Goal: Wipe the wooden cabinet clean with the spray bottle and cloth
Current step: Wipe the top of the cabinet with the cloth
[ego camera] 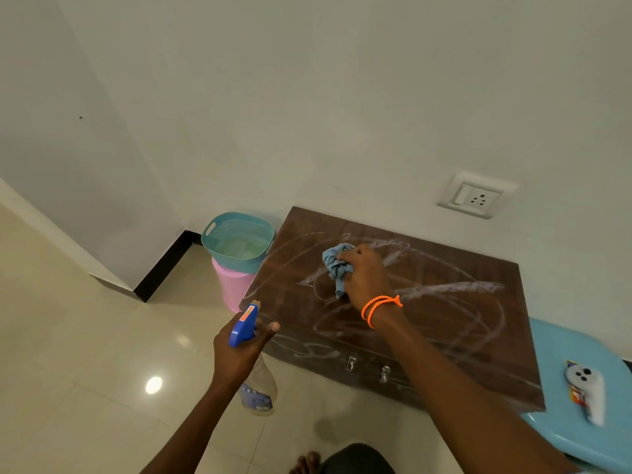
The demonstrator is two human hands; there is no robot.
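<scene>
Mid-wipe: cabinet [444, 323] against the wall, top covered in whitish swirls and streaks, most of it not yet wiped clear. On its left-centre, cloth [337, 265] bunched and pressed down under right hand [366, 278], fingers clamped on it; off the front-left corner, left hand [239, 350] with fingers curled round bottle [254, 367], nozzle toward the top. Next, probably: broad overlapping strokes across the streaked right and front areas, no more spray needed yet.
</scene>
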